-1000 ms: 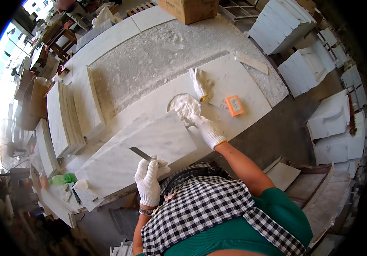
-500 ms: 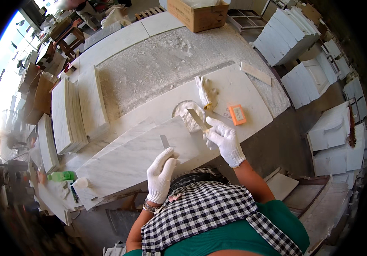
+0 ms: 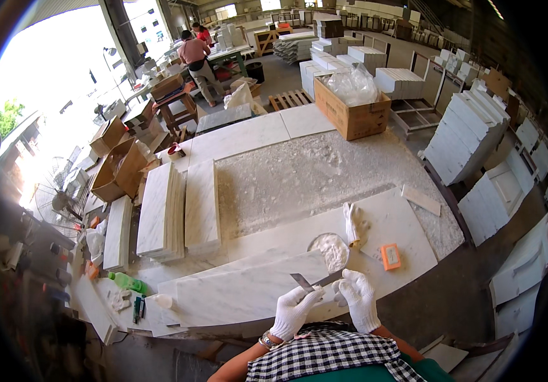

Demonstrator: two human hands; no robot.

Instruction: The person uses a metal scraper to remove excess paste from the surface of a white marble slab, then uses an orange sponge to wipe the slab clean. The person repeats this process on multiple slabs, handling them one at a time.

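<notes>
My left hand (image 3: 294, 312), in a white knit glove, is closed on a flat metal scraper (image 3: 300, 281). A second scraper (image 3: 329, 278) is in my gloved right hand (image 3: 358, 297). The two blades meet or overlap in front of me; whether they touch I cannot tell. Under them lies a long white marble slab (image 3: 236, 291) with grey veins. Just beyond my right hand stands a round bowl (image 3: 349, 253) of white powder or paste (image 3: 331, 250). A loose white glove (image 3: 350, 219) rests behind it, and an orange box (image 3: 390, 256) sits to its right.
Stacked marble slabs (image 3: 159, 213) stand at left, with a green bottle (image 3: 127, 282) and a white cup (image 3: 161, 300) nearer me. A cardboard box (image 3: 353, 114) with clear plastic is at the table's far end. Two people (image 3: 196, 54) work in the distance. White stone blocks (image 3: 468, 137) line the right.
The view has tilted up, so the table sits lower and more of the workshop shows. My hands have come closer together, bringing the two scraper blades to meet.
</notes>
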